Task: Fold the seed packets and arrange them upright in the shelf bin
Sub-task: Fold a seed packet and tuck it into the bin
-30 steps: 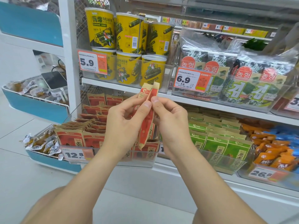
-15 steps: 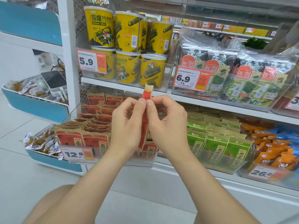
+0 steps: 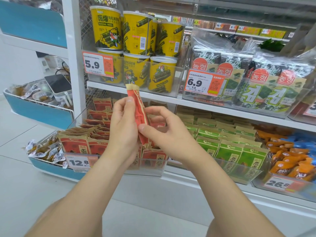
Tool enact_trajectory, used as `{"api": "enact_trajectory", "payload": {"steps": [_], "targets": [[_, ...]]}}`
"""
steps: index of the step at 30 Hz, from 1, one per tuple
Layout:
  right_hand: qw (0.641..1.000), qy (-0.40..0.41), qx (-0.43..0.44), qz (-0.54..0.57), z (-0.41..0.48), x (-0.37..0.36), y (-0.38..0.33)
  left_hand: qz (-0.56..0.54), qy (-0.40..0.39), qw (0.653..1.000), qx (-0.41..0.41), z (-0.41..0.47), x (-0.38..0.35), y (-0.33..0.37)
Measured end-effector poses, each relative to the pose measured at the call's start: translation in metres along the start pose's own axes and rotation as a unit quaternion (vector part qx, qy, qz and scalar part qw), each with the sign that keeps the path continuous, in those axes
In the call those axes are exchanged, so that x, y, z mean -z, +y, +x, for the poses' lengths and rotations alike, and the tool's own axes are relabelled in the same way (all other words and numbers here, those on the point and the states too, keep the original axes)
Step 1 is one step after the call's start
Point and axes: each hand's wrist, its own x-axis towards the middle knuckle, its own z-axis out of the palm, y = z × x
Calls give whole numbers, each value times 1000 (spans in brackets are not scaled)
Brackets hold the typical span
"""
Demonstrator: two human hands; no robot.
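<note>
A red and tan seed packet (image 3: 138, 110), folded lengthwise into a narrow strip, stands nearly upright in front of the shelf. My left hand (image 3: 122, 127) grips its upper half, thumb on the fold. My right hand (image 3: 165, 129) pinches the lower half between thumb and fingers. Behind and below them a clear shelf bin (image 3: 148, 168) holds several red seed packets (image 3: 73, 144) standing upright; part of the bin is hidden by my hands.
Green packets (image 3: 229, 149) fill the bin to the right, orange packets (image 3: 290, 161) beyond. Yellow cans (image 3: 136, 38) and seaweed packs (image 3: 256, 86) sit on the shelf above. A blue-edged basket (image 3: 42, 115) with a phone stands left, and a price tag (image 3: 80, 162) hangs at the bin front.
The two halves of the packet have closed into a tight fold. My right hand has slid down from the top to the lower half, and the packet now tilts slightly left.
</note>
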Motion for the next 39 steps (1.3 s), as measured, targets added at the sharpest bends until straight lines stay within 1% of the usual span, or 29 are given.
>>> {"api": "enact_trajectory", "payload": {"steps": [2,3,6,8,11,13,16,22,26,28,31,34,36,39], "targets": [[998,-14,-33,51,-1,0,3,-21,15,1000,14,3,3,3],[997,2,-27,75,0,0,3,-21,-1,1000,15,5,6,5],[993,105,40,36,2,5,1,38,-98,994,9,5,11,8],[989,130,58,26,1,10,0,80,-139,987,5,3,13,8],[988,135,63,-28,2,10,4,143,-154,977,-28,-1,14,6],[991,119,62,-22,3,7,5,156,-163,974,-34,0,17,7],[994,91,52,7,5,7,7,155,-188,970,-12,6,23,14],[995,86,51,-17,3,5,4,140,-228,963,24,11,33,20],[997,66,41,9,-2,6,-4,147,-228,962,36,12,37,22],[998,45,30,46,-3,7,-6,155,-208,965,25,11,38,23],[997,11,11,77,-3,14,-8,183,-163,969,-15,6,35,25],[998,-12,14,58,-4,21,-6,212,-122,969,-46,3,35,27],[999,-20,16,36,-4,21,-3,258,-100,959,-69,4,36,27],[1000,-7,25,11,-4,15,-1,288,-93,950,-80,8,41,24]]}}
